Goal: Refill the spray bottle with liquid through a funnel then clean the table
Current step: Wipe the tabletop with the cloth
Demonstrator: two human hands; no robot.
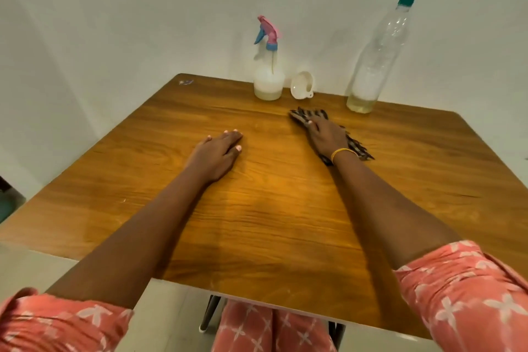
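A translucent spray bottle point(268, 77) with a pink and blue trigger head stands at the far edge of the wooden table point(257, 223), a little pale liquid in its base. A white funnel point(302, 85) lies on its side just right of it. Further right stands a tall clear plastic bottle point(377, 60) with a green cap and a little yellowish liquid at the bottom. My right hand point(325, 134) presses flat on a dark patterned cloth point(308, 117) on the tabletop. My left hand point(218, 151) rests palm down on the bare wood, fingers together.
White walls stand close behind the table's far edge. The near table edge runs above my lap, with dark table legs point(210, 313) below it. A small bluish mark point(185, 82) sits at the far left corner.
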